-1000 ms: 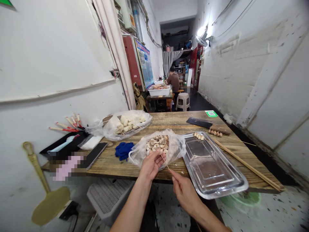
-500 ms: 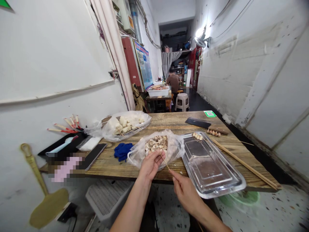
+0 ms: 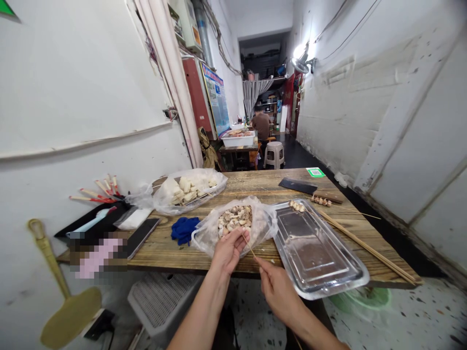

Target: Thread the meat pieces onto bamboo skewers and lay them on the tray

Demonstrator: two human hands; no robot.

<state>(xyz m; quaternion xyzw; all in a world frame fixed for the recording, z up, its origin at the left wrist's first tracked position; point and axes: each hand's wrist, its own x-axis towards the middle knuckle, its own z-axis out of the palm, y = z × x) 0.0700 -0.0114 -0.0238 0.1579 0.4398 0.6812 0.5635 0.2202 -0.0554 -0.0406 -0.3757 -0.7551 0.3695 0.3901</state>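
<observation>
Your desk (image 3: 255,184) is rough planked wood, long grain running left to right, set against the white wall so everything stays within reach.

Shiny rectangular steel tray (image 3: 317,253) sits at your right, near corner hanging past the desk edge. One finished skewer of pale pieces (image 3: 297,206) lies across its far end; the smooth pan keeps loaded sticks off the wood.

Far left: a clear plastic bag of white blocky chunks (image 3: 189,187), bag mouth open. Straight in front of you: a crinkled clear plastic bag of small beige-brown pieces (image 3: 235,221), film rolled down so the pile is open from above.

Bundle of long thin bamboo sticks (image 3: 365,248) lies along the right edge, just beside the tray. Dark flat cleaver (image 3: 299,185) lies beyond it. Crumpled blue cloth (image 3: 184,228) sits left of the near bag.

Your left hand (image 3: 228,250) is closed, fingertips at the near bag's lip, pinching a small piece as far as I can tell. Your right hand (image 3: 279,291) is closed on a thin bamboo skewer (image 3: 248,245), tip angled up toward the left fingertips.
</observation>
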